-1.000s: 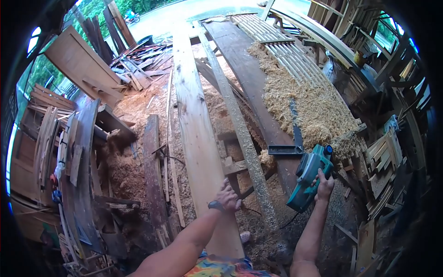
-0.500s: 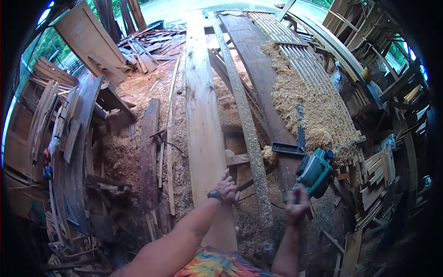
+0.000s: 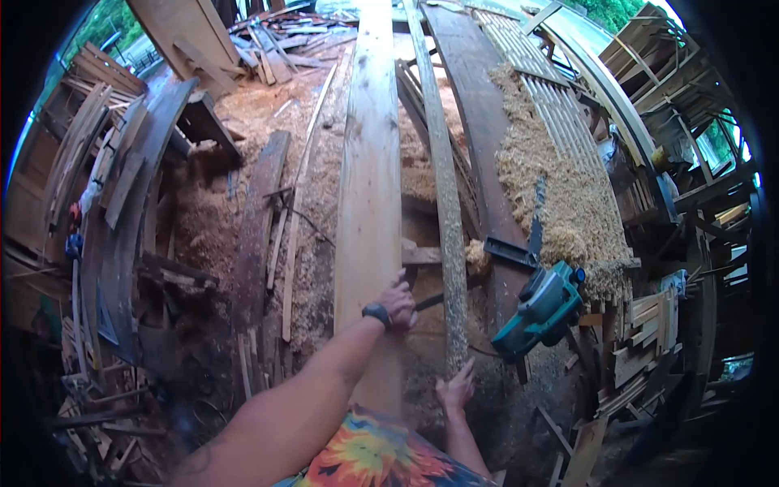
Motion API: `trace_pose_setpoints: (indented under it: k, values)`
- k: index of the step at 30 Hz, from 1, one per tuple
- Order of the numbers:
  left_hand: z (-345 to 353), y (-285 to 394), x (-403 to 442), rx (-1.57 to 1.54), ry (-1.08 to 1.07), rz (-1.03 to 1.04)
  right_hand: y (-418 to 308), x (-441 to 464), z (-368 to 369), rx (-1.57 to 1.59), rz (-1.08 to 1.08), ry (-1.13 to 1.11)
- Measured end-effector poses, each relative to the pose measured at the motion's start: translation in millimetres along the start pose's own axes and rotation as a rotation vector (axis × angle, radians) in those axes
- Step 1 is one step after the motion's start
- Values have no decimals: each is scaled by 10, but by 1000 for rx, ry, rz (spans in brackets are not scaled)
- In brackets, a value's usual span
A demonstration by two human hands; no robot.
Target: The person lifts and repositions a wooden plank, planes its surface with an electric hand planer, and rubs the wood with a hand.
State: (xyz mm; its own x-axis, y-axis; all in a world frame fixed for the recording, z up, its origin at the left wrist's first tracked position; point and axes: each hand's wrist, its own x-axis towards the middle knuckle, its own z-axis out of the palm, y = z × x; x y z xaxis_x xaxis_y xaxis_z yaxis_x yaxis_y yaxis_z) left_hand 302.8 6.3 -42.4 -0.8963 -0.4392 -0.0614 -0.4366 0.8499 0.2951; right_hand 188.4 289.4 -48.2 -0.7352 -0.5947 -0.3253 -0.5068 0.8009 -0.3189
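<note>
A long pale wooden plank (image 3: 369,178) runs away from me, with dark knots on its upper face. My left hand (image 3: 395,303), wearing a dark wristwatch, grips the plank's right edge near the close end. Beside the near end of a narrow, sawdust-covered strip of wood (image 3: 445,203), my right hand (image 3: 456,387) has its fingers apart and nothing in them; whether it touches the strip is unclear. A teal electric planer (image 3: 542,312) rests to the right on a dark board (image 3: 479,122). Just beyond the planer lies a dark angled metal piece (image 3: 511,252).
Wood shavings (image 3: 560,195) are heaped over slats (image 3: 552,109) at the right. Old boards (image 3: 130,235) lean at the left, near a large panel (image 3: 187,45). Scrap wood (image 3: 292,40) is piled at the back. Offcuts (image 3: 641,333) lie at the lower right.
My right hand has moved left and down from beside the planer to the narrow strip's near end. My left hand stays on the plank. The view has tilted down.
</note>
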Motion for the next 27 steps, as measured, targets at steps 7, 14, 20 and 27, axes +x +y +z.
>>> trace_pose_setpoints:
  k: [7, 14, 20, 27]
  values:
    - [-12, 43, -4, 3, -39, -29, -89, 86, -9, 14, 84, -40]
    - [27, -48, 47, 89, -26, 15, -137, -316, -313, 1397, 176, -1057]
    - [53, -35, -9, 62, 73, 66, 92, -663, -396, 1756, 142, -1187]
    - [299, -135, 111, -336, 424, 11, 360, -1168, -293, 1703, 121, -1194]
